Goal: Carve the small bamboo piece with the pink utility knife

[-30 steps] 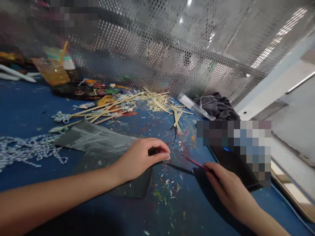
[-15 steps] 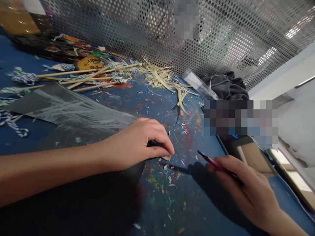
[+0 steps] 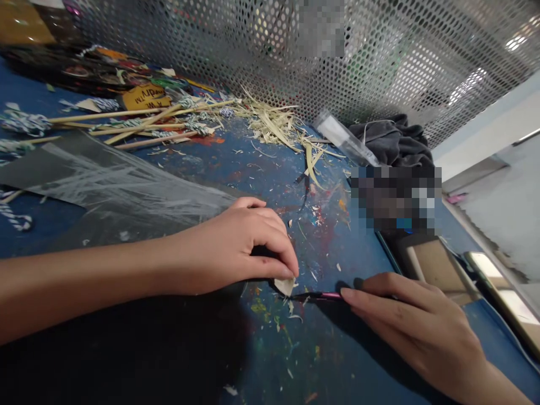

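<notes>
My left hand [image 3: 257,242] is closed, thumb and index finger pinching a small pale flat piece [image 3: 284,286] against the tabletop. The piece looks like thin wood, but its upper part is hidden under my fingertips. In my right hand [image 3: 417,320] is a slim pink craft knife [image 3: 329,295] with a dark pointed blade. It lies low and nearly level, its tip at the lower right corner of the pale piece; whether they touch I cannot tell. Small white shavings [image 3: 291,308] are scattered just below the piece.
Sticks tied with twisted cord [image 3: 156,121] and a heap of pale fibre strips [image 3: 274,126] lie behind my hands. A scratched dark sheet [image 3: 126,185] extends under my left forearm. Dark cloth [image 3: 394,140] sits by the perforated metal panel [image 3: 253,50]. A phone [image 3: 502,292] lies right.
My right hand has moved left and turned, bringing the knife tip from apart to right beside the pale piece. More of the piece now shows below my left fingertips.
</notes>
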Demonstrator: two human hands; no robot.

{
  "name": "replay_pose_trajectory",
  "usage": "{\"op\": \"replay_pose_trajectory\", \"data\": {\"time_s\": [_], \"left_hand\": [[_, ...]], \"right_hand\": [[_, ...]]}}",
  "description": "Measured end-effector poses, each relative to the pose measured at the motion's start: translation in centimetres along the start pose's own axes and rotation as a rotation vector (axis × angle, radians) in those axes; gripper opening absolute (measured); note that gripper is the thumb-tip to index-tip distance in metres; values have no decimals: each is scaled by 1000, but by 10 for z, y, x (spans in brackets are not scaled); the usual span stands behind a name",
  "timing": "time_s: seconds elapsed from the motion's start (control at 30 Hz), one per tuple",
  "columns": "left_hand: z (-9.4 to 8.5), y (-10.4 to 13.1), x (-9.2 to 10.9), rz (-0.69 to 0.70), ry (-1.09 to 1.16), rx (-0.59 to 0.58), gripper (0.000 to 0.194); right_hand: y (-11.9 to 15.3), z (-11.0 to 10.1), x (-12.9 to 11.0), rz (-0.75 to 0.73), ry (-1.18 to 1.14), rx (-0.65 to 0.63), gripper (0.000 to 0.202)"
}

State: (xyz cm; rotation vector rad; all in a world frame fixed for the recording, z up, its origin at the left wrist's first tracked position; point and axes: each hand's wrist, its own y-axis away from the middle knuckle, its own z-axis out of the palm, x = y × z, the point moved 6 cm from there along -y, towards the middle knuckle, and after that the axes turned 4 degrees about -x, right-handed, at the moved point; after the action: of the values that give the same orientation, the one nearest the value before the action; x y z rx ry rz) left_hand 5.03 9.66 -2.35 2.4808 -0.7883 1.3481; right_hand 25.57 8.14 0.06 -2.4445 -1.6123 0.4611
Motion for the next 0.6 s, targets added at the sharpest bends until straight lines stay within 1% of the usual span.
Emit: {"op": "replay_pose_trajectory", "data": {"time_s": [0.13, 0.2, 0.3, 0.4, 0.6], "left_hand": [[3, -2, -3, -36, -32, -34, 11], [3, -2, -5, -54, -55, -46, 11], [4, -1, -2, -24, -99, -50, 11], [4, 1, 2, 34, -152, -39, 11], [5, 4, 9, 95, -242, -19, 11]], "right_hand": [[-4, -1, -5, 1, 75, 39, 25], [-8, -1, -8, 9, 132, 72, 32], [-11, 1, -11, 40, 193, 84, 44], [-8, 4, -14, 27, 205, 37, 42], [4, 9, -10, -1, 123, -87, 32]]}}
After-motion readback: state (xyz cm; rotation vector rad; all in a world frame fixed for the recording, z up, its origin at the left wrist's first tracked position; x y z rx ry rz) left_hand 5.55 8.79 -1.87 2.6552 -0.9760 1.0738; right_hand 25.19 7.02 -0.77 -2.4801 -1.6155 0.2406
